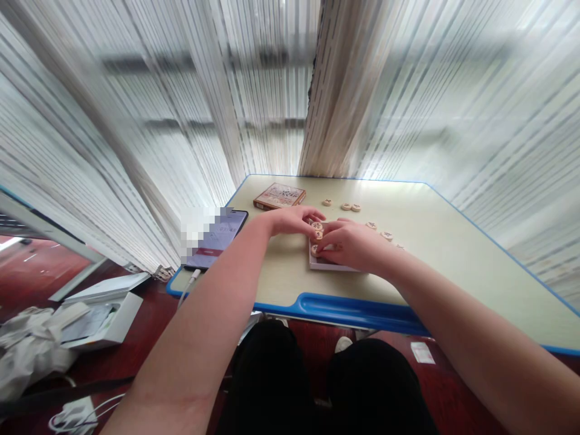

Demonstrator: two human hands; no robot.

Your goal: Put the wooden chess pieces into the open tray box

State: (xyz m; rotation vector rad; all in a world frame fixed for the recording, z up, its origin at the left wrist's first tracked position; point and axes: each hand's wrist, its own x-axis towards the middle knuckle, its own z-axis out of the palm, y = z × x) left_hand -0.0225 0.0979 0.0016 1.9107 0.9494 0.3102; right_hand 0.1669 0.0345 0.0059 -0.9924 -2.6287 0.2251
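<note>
A shallow open box (333, 266) lies on the table with Chinese chess pieces along its left side. My left hand (296, 221) reaches over the box's left edge, thumb and fingers curled around a round wooden Chinese chess piece (316, 226). From the right, my right hand (351, 240) leans over the box and covers much of its inside. Its fingertips close on another Chinese chess piece (314, 250) near the front left corner. Several loose pieces, such as one with a dark character (386, 235), lie to the right of the box, partly behind my right hand.
At the back left lies a printed box lid (280, 196). Three more chess pieces (346, 206) are at the back. A phone (217, 238) with a white cable (193, 279) rests at the left edge. A blue trough (353, 309) runs along the table's front.
</note>
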